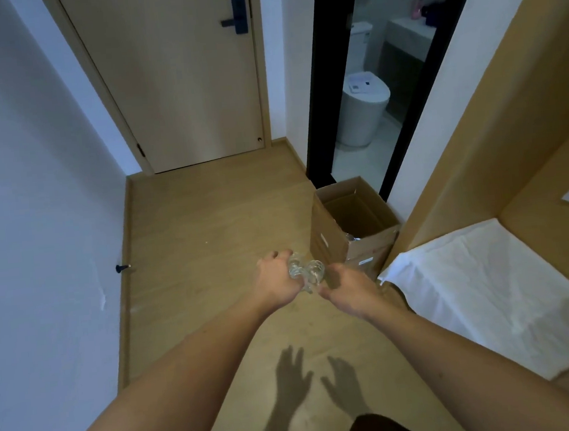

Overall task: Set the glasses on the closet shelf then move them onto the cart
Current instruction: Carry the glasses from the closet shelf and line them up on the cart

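Clear glass is what both hands carry in the middle of the view: the glasses [307, 272] sit together between the two hands, above the wooden floor [215, 221], and their shapes are hard to separate, so I cannot tell how many there are. The left hand [278, 277] has its fingers curled around the left glass, and the fingertips are hidden behind it. The right hand [350, 290] is just beside the right glass, with the fingers bent toward it; how it grips is covered by the back of the hand, so I cannot tell how firm the hold is. Both forearms reach forward from the lower edge, where they are cut off. Just beyond the hands stands an open cardboard box [352, 223] on the floor; something shiny lies low inside it, too small to name. At the right, a white cloth [489, 293] covers a surface inside a wooden frame, and its far side runs out of view. A closed door [181, 80] is ahead, and a dark-framed opening shows a dim bathroom with a toilet [363, 108].
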Demonstrator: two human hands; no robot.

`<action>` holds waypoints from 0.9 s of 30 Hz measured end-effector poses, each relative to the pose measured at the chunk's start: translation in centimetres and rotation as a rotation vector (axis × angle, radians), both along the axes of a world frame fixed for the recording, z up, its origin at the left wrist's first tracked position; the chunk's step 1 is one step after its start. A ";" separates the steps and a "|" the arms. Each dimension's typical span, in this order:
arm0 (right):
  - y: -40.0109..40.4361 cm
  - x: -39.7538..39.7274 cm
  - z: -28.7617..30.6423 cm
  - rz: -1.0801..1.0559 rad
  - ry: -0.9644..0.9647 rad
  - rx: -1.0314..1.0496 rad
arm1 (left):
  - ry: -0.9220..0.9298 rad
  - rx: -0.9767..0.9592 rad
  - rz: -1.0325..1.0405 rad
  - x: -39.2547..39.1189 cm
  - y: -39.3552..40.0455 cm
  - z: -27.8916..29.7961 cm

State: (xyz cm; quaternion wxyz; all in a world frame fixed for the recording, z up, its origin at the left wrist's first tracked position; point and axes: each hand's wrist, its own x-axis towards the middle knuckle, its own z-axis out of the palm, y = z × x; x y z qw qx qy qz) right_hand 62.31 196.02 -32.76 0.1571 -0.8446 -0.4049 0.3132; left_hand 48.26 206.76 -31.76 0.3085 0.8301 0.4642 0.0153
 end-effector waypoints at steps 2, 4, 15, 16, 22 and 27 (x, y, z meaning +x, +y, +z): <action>1.0 0.9 -0.4 -0.016 -0.006 -0.024 | 0.010 -0.019 -0.010 0.8 1.2 -0.6; 2.2 2.0 -0.8 -0.017 0.001 -0.044 | 0.017 -0.044 -0.010 1.7 2.5 -1.3; 10.7 10.9 -5.6 -0.049 0.113 -0.097 | 0.108 -0.108 -0.023 9.8 11.1 -5.4; 11.8 12.1 -6.3 -0.062 0.131 -0.109 | 0.125 -0.118 -0.029 11.1 12.0 -5.9; 16.4 17.1 -10.1 -0.066 0.211 -0.196 | 0.182 -0.196 -0.011 16.6 16.0 -8.1; 17.8 18.9 -13.9 -0.098 0.274 -0.230 | 0.174 -0.288 0.064 19.5 17.9 -10.9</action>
